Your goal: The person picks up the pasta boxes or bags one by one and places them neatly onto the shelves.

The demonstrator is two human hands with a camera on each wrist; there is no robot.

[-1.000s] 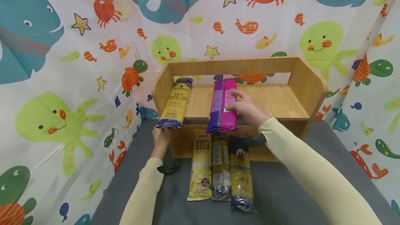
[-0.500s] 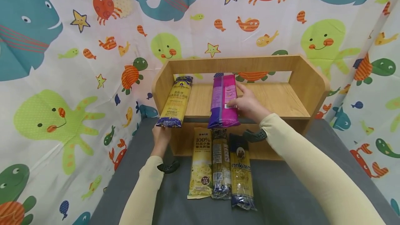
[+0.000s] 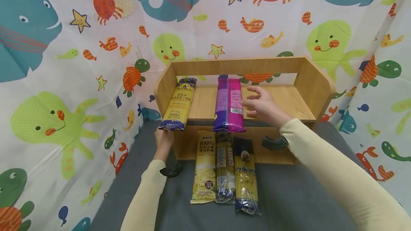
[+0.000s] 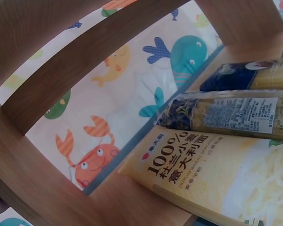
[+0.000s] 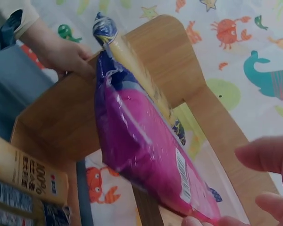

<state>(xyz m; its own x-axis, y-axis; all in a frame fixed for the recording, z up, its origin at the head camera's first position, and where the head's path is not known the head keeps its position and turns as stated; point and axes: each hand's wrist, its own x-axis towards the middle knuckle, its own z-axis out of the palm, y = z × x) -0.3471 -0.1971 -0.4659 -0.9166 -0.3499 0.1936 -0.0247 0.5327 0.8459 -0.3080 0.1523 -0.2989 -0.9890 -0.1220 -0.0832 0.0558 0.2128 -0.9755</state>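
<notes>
A pink-and-purple pasta packet (image 3: 228, 104) lies on the upper board of the wooden shelf (image 3: 276, 99). My right hand (image 3: 264, 105) is just right of it, fingers spread and holding nothing; in the right wrist view a fingertip lies close to the packet's far end. A yellow-and-blue spaghetti packet (image 3: 179, 104) leans along the shelf's left side. Under its near end, my left hand (image 3: 164, 140) grips the shelf's left edge, thumb on the wood in the right wrist view. Its fingers are mostly hidden in the head view.
Below the upper board, several pasta packets lie side by side: a cream one (image 3: 204, 168), a clear one with a dark top (image 3: 225, 170) and a blue-topped one (image 3: 245, 177). They reach from the lower shelf onto the grey table (image 3: 289, 195). A patterned curtain (image 3: 192, 49) hangs behind.
My right hand has let go of the pink-and-purple packet and drawn a little to the right, its fingers spreading. The packet now lies flat on the shelf. My left hand has stayed put.
</notes>
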